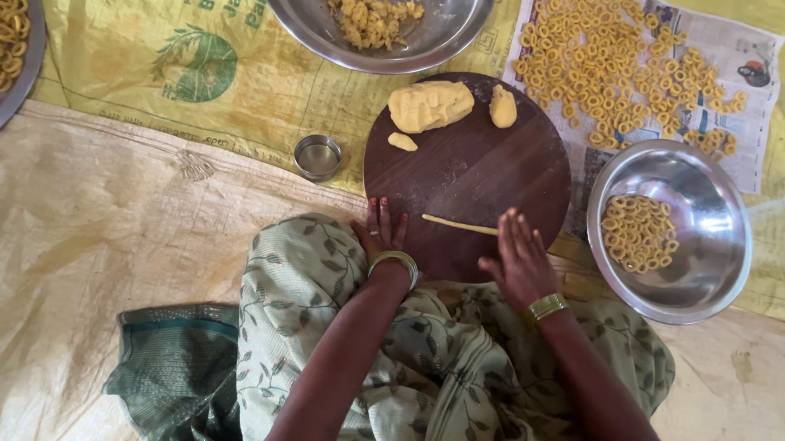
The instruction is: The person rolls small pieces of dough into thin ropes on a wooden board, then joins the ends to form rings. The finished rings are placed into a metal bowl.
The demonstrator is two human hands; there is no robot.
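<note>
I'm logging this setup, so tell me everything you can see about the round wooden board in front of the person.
The round board is dark brown, wood by its look, lying flat on the yellow sheet. On its far side sit a large dough lump and two smaller pieces. A thin dough rope lies near its front edge. The left hand rests flat on the near left rim; the right hand lies at the rope's end.

You had two steel bowls (371,14) (717,246), a small tin (317,157), and dough rings on newspaper (752,43) around you.
</note>
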